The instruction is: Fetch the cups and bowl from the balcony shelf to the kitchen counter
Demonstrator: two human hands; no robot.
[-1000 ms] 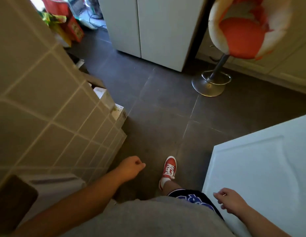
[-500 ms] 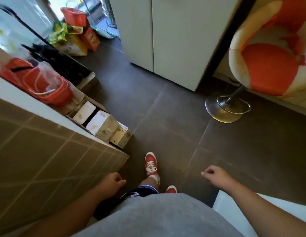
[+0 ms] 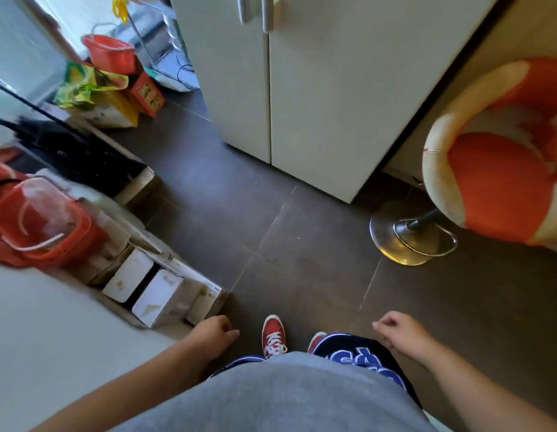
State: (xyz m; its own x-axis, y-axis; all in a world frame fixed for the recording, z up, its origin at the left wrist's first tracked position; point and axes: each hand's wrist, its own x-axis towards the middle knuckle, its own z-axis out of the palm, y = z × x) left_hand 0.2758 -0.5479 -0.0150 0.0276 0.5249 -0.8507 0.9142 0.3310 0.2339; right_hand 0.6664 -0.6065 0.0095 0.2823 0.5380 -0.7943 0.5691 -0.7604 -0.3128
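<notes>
A person in a grey shirt (image 3: 286, 394) and dark shorts with blue lettering (image 3: 358, 353) looks down at a dark tiled floor (image 3: 302, 238). The left hand (image 3: 213, 333) and right hand (image 3: 398, 333) hang at either side, well apart, fingers loosely curled and holding nothing. One red sneaker (image 3: 273, 335) points forward between them.

To the left, a white ledge (image 3: 37, 338) runs beside open cardboard cartons (image 3: 158, 297) on the floor, with a red basket (image 3: 43, 222) just behind them. To the right stands an orange-and-cream stool (image 3: 501, 169) on a chrome base (image 3: 411, 238). A pale double-door cabinet (image 3: 317, 88) rises ahead. Far left, a red bucket (image 3: 110, 53), yellow-green bags (image 3: 90, 88) and a red box (image 3: 147, 95) cluster near a bright doorway.

Where the cups and bowl are, and how they look, cannot be told from this view.
</notes>
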